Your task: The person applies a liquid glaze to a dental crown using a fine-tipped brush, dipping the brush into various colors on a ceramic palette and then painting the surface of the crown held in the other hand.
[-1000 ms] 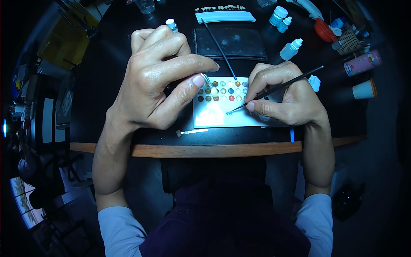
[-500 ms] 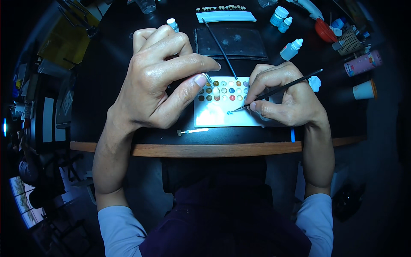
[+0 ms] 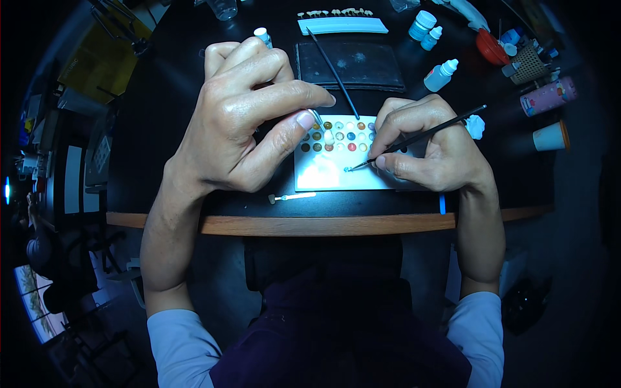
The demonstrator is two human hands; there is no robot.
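Note:
My left hand (image 3: 249, 119) is pinched around a slim metal tool (image 3: 316, 119), perhaps tweezers, whose body is mostly hidden by the fingers. At its end sits a small whitish, tooth-like piece (image 3: 328, 137), held above the palette. Between the thumb and fingers of my right hand (image 3: 433, 139) is a thin dark paintbrush (image 3: 446, 125), slanting down to the left. Its tip meets a small bluish dab (image 3: 348, 169) on the bare white part of the palette (image 3: 362, 181). Rows of coloured wells fill the palette's far half, partly covered by my right fingers.
A second brush (image 3: 336, 71) leans from a white rack (image 3: 343, 26) of small tooth-like pieces across a dark flat case (image 3: 352, 64). Dropper bottles (image 3: 440, 75), a jar (image 3: 422, 24) and a paper cup (image 3: 550, 136) stand rightward. A small white stick (image 3: 294, 196) lies near the table edge.
Very little differs. The whitish piece and my left hand sit almost where they were, and the brush tip stays at the bluish dab.

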